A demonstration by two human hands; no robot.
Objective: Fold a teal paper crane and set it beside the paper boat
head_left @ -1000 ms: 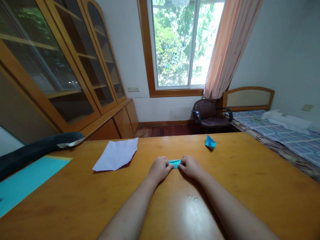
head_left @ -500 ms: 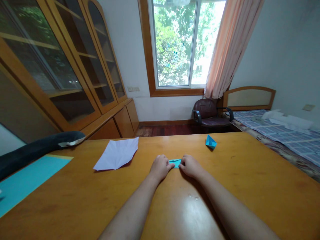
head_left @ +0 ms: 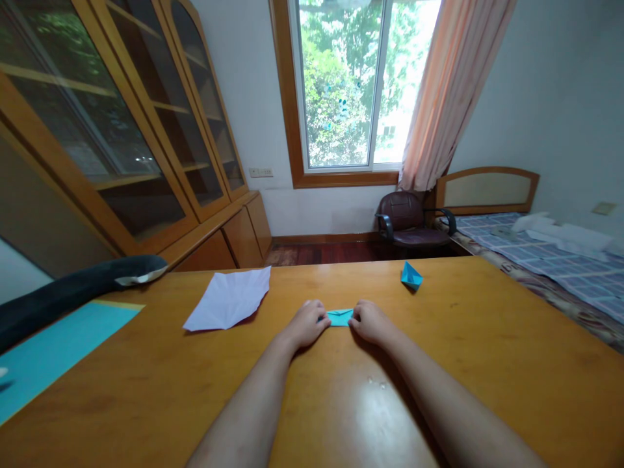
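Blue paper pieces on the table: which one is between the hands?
The small flat folded blue piece, pinched at each end by the left hand and right hand. The folded blue boat shape sits apart; the blue sheet lies far left.

No legible text, label, brand, number or sign appears on any surface. The wall plate [head_left: 260, 173] beside the window [head_left: 351, 84] may bear markings, but it is too small to read.

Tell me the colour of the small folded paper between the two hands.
The folded paper is turquoise blue, best seen in the head view.
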